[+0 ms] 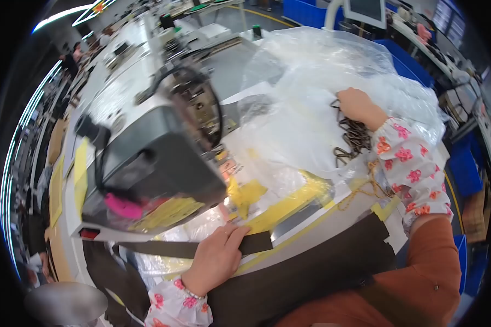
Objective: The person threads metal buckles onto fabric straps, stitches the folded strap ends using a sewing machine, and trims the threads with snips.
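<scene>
Left hand (217, 255): fingers closed over a dark brown strip (259, 243), just on the near side of the sewing machine (163, 158). Right hand (360, 109): fingers curled at a heap of bronze metal buckles (354, 135), right of the machine; cannot tell whether any is pinched.

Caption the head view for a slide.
Left hand on a dark strip, right hand at metal loops, beside a machine.
</scene>
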